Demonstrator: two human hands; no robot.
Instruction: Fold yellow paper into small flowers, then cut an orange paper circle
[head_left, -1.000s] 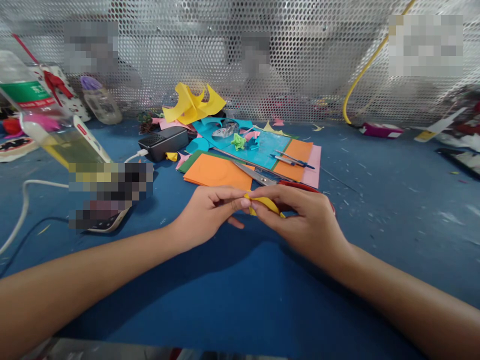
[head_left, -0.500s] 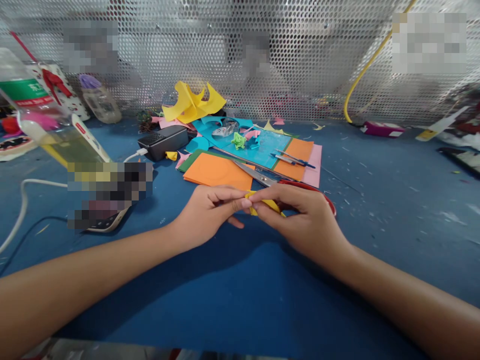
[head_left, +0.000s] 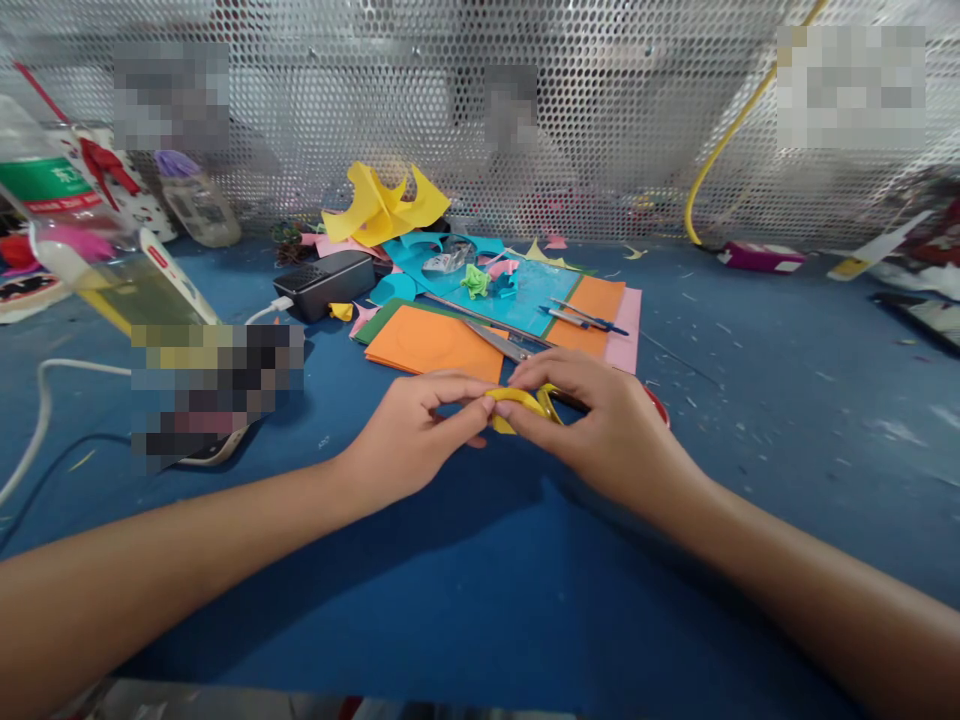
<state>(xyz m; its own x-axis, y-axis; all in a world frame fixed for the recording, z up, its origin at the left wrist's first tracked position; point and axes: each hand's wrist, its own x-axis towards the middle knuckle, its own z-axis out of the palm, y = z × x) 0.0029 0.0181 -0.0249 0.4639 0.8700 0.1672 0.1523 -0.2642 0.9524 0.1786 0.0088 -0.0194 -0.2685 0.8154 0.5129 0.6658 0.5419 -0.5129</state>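
Note:
Between my two hands, above the near middle of the blue table [head_left: 465, 600], is a small curled strip of yellow paper [head_left: 525, 400]. My left hand [head_left: 420, 430] pinches its left end between thumb and fingers. The thumb and fingertips of my right hand [head_left: 600, 420] close on the strip farther right, where a looped end shows. Just beyond my hands lie scissors [head_left: 499, 341], their blades over folded orange paper [head_left: 427, 342]; my right hand hides most of their red handles.
Blue paper [head_left: 536, 300], pens [head_left: 581, 318] and a yellow cut-out [head_left: 390, 205] lie farther back. At left stand a black box [head_left: 326, 285], a phone [head_left: 217, 400] propped up with a white cable, and a bottle [head_left: 67, 200]. A perforated metal screen [head_left: 600, 120] closes the back.
My right fingers have lifted and spread a little around the yellow paper strip, so more of its curl and looped end shows. My left hand keeps its pinch almost in place.

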